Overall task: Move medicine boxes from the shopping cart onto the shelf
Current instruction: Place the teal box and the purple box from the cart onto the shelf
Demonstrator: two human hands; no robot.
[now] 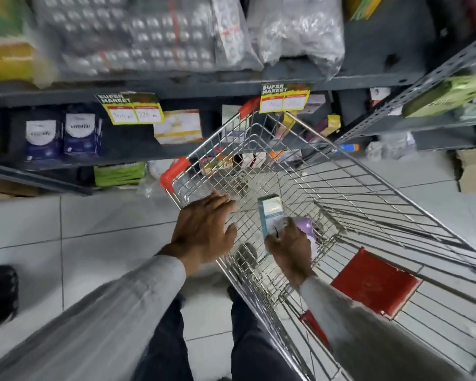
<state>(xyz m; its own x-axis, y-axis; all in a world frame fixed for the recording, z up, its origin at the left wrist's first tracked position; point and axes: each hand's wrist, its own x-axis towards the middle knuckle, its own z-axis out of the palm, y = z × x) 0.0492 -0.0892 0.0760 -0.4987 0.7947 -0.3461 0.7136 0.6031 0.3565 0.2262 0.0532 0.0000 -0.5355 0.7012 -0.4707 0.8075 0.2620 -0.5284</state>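
Note:
A wire shopping cart (341, 171) with red corner caps stands nosed against a grey metal shelf (193, 88). Inside the cart, my right hand (289, 247) grips a teal and white medicine box (270, 213), with a purple box (307, 229) right beside it under the fingers. Over the cart's near left rim hovers my left hand (204, 229), fingers spread and holding nothing. Several small medicine boxes (231, 160) lie at the far end of the cart's bottom.
A red flap (374, 281) sits in the cart's child seat at the right. The lower shelf holds dark blue boxes (63, 136) and a white and yellow box (177, 126). Plastic-wrapped packs (138, 34) fill the upper shelf. Cardboard boxes (474, 169) stand on the tiled floor.

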